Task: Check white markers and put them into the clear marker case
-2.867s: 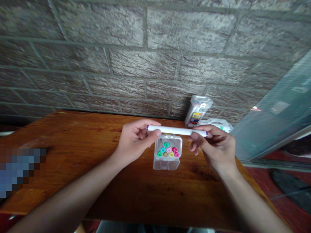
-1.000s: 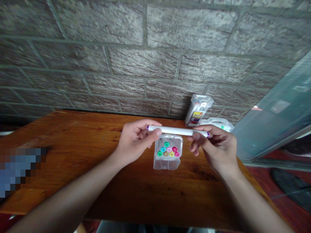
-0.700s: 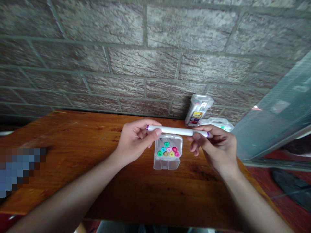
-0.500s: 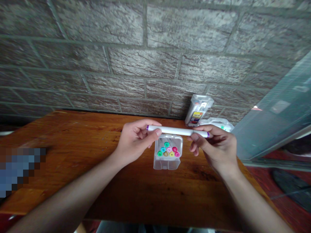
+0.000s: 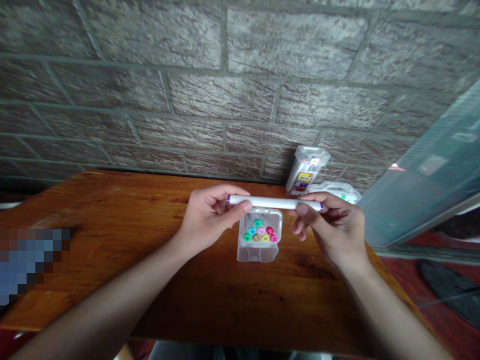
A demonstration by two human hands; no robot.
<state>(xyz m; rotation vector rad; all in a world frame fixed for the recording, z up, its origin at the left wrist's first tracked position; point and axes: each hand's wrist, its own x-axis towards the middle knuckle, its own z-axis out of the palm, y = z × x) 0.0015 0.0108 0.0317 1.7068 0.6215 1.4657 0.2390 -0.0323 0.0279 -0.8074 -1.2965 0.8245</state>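
Note:
A white marker with purple ends lies level between my two hands, above the table. My left hand pinches its left end between thumb and fingers. On the other end, my right hand grips it the same way, thumb on the near side. Just below and behind the marker sits an open clear plastic case. Several markers stand in it, their round ends green, blue, pink, red, yellow and brown. The marker and my left fingertips come close to the case's upper edge.
The wooden table meets a stone-block wall. Against the wall, right of centre, stands a clear marker box with a yellow label. Another clear case is partly hidden behind my right hand. A glass panel borders the right side.

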